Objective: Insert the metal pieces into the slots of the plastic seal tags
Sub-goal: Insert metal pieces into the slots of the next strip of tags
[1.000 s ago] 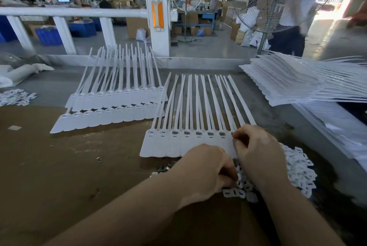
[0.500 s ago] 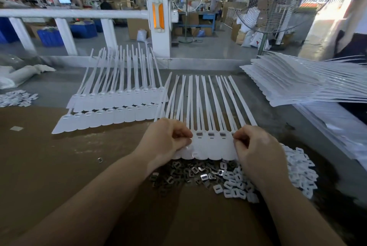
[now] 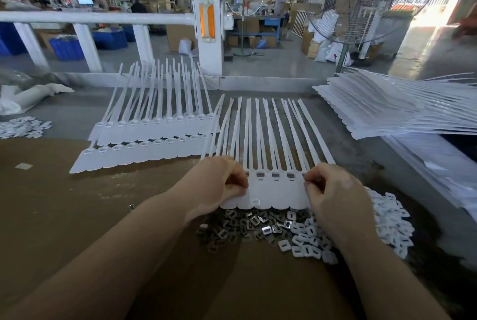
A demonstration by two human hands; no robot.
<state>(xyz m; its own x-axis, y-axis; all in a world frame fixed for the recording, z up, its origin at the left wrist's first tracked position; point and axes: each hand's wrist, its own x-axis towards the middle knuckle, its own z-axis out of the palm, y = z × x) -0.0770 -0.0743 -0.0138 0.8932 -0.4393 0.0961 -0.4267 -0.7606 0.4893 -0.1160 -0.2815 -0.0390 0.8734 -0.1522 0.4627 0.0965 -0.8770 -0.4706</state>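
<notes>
Head view looked down on a brown work surface [image 3: 77, 216] where a joined strip of white seal tags [image 3: 276, 190] lay flat, its long tails fanned away from the person. The left hand [image 3: 219, 185] pinched the strip's left end with curled fingers; the right hand [image 3: 333, 193] pinched the right end the same way. Between the hands, four tag heads showed small rectangular slots with something dark and shiny in them — whether every slot was filled could not be told. One small white cap sat on the strip's near edge.

Just in front of the strip lay a loose pile of metal pieces [image 3: 245, 226], small grey square clips, touching a larger heap of white plastic caps [image 3: 387, 224] that spread under and beyond the right wrist.

No bins stood on the surface itself — blue crates [image 3: 67, 48] sat on the floor beyond a white railing [image 3: 98, 18], contents unclear. Two more tag strips [image 3: 144, 144] lay overlapped to the left, and a tall stack of strips [image 3: 387, 110] rested at the right.
</notes>
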